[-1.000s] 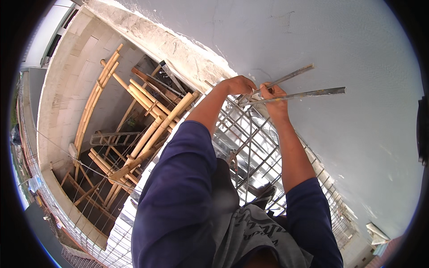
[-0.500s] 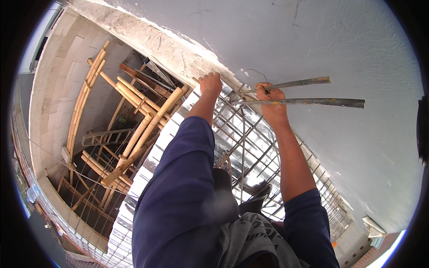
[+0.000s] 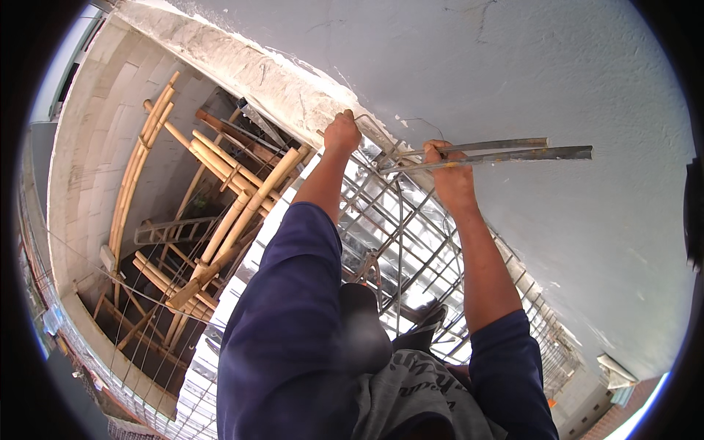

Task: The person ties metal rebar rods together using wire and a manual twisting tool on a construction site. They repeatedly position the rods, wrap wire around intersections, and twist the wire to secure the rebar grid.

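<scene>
My right hand (image 3: 449,170) is wrapped round the two handles of a pair of long-handled metal pincers (image 3: 557,153). The bare handles stick out to the right past the hand, close together. Their jaw end sits near the corner of a steel rebar mesh (image 3: 416,242), where crossing rods partly hide it. At the foot of the wall, my left hand (image 3: 342,132) is closed on a thin metal rod (image 3: 364,117) that curves out beside the fingers; most of it is hidden by the hand. A thin wire (image 3: 425,121) loops up against the wall behind my right hand.
Smooth grey wall (image 3: 572,81) fills the right side, with a rough concrete ledge (image 3: 271,77) along its foot. Shiny metal decking (image 3: 246,282) lies under the mesh. To the left, bamboo scaffolding (image 3: 235,220) and a ladder (image 3: 172,230) stand in a deep opening, a drop beside the decking.
The pincers' handles have come closer together in my right hand. My left hand has shifted slightly up, and the curved rod now shows beside its fingers.
</scene>
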`<state>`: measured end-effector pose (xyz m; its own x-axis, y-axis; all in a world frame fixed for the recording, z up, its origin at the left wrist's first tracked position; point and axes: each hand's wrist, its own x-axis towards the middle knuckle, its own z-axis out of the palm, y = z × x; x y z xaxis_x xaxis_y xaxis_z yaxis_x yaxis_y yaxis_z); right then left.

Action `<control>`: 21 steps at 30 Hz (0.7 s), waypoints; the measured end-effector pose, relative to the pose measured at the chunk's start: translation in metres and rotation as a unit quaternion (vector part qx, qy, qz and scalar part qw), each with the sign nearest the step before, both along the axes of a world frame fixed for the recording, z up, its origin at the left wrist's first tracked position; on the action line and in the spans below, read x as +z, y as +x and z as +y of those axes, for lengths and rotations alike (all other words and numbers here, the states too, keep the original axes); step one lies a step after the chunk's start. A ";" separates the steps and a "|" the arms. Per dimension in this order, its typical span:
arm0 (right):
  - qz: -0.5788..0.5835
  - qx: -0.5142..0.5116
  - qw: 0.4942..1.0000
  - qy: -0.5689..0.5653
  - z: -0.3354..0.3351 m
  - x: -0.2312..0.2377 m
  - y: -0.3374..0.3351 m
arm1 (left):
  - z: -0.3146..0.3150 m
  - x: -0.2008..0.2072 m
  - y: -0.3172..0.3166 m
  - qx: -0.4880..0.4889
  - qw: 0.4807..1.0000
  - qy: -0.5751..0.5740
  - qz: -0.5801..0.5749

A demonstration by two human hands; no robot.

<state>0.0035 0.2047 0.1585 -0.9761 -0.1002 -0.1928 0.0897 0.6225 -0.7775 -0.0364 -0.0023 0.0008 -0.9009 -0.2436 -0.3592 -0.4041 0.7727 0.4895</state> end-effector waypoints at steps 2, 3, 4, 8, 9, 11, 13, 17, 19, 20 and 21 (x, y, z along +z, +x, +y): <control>-0.065 -0.055 0.995 -0.053 -0.005 0.011 0.000 | -0.001 0.012 0.002 -0.012 0.998 0.015 -0.053; -0.064 -0.057 0.995 -0.041 -0.002 0.008 -0.001 | 0.002 0.010 0.006 -0.011 0.999 0.018 -0.045; -0.063 -0.060 0.996 -0.028 0.001 0.003 -0.002 | 0.005 0.007 0.011 -0.010 0.999 0.021 -0.038; -0.068 -0.027 0.997 -0.013 0.000 0.008 -0.005 | 0.002 -0.002 0.011 -0.029 0.997 -0.070 -0.032; -0.071 -0.015 0.997 0.010 0.001 0.009 -0.006 | 0.002 -0.003 0.010 -0.049 0.992 -0.111 -0.031; -0.075 0.010 0.996 0.056 0.003 0.008 -0.010 | 0.002 -0.003 0.009 -0.054 0.992 -0.099 -0.055; -0.062 -0.012 0.997 0.033 0.003 0.013 -0.006 | 0.002 -0.001 0.007 -0.053 0.993 -0.083 -0.067; -0.046 -0.031 0.998 0.017 0.023 -0.007 0.011 | -0.004 -0.001 0.008 -0.039 0.995 -0.051 -0.076; -0.098 -0.080 0.992 0.004 0.025 -0.006 0.031 | -0.009 0.002 0.010 -0.032 0.995 -0.036 -0.086; -0.123 -0.107 0.987 -0.003 0.028 -0.006 0.042 | -0.010 0.004 0.009 -0.029 0.995 -0.029 -0.092; -0.181 -0.144 0.972 -0.041 0.033 -0.013 0.052 | -0.008 0.006 0.006 -0.031 0.995 -0.020 -0.096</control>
<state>0.0559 0.2374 0.1456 -0.8359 0.1373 -0.5314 0.5276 0.4683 -0.7088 -0.0307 -0.0103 0.0070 -0.8303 -0.2079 -0.5171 -0.4385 0.8164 0.3758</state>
